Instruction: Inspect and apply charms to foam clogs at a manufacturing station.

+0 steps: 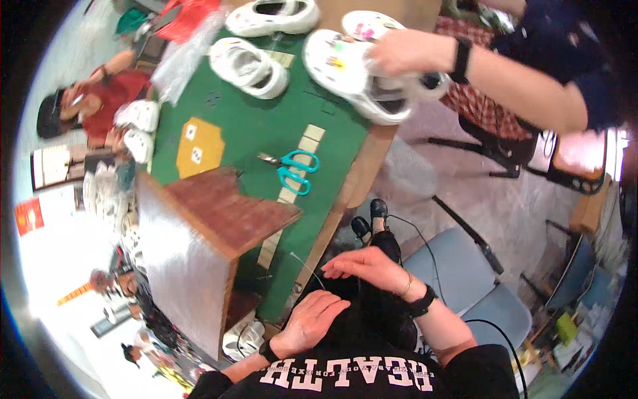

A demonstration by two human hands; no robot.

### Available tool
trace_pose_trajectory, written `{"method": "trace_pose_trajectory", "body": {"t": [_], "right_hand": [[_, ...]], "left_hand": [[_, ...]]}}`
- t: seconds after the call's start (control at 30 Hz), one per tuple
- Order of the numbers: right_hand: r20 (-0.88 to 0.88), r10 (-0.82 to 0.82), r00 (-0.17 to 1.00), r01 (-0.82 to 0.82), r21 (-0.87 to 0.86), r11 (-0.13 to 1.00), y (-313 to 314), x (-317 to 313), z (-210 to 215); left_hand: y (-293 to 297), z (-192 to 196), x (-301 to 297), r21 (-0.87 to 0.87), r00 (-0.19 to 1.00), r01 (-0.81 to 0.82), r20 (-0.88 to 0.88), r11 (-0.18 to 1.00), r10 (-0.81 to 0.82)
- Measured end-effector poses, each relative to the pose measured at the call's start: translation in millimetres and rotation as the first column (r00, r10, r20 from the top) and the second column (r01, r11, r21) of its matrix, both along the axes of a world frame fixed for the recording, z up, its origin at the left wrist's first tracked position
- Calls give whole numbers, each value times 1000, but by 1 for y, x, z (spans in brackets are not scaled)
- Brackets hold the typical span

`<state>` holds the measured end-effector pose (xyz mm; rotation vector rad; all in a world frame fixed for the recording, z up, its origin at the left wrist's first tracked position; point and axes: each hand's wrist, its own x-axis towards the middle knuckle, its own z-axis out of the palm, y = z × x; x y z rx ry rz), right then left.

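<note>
Both my hands are over my lap at the table's near edge. My left hand (311, 322) is closed, its fingers bent together, and a thin white strand (306, 267) rises from behind it, over the table edge. To its upper right, my right hand (365, 267) reaches toward it with fingers pressed together; whatever they hold is hidden. Teal-handled scissors (297, 171) lie on the green tabletop (249, 126) beyond my hands. Further off are white clogs with holes, one (249, 68) lying singly and a decorated one (335, 63) under another person's hand (412, 53).
A brown wooden stand with a pale panel (193, 246) rises at the left of the table. A yellow card (199, 146) lies beyond it. At the far left a person in red (113, 100) handles white clogs. A blue-grey chair (458, 272) stands to my right.
</note>
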<state>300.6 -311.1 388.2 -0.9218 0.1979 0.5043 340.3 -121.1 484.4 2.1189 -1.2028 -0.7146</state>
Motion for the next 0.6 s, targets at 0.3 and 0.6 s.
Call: {"method": "trace_pose_trajectory", "body": {"t": [0.3, 0.6], "right_hand": [[-74, -113, 991, 100, -161, 982, 69, 33, 146], [311, 84, 947, 114, -569, 815, 87, 113, 195]], "left_hand": [[53, 55, -11, -149, 999, 2, 53, 989, 6], [189, 120, -68, -565, 187, -783, 185, 260, 965]]}}
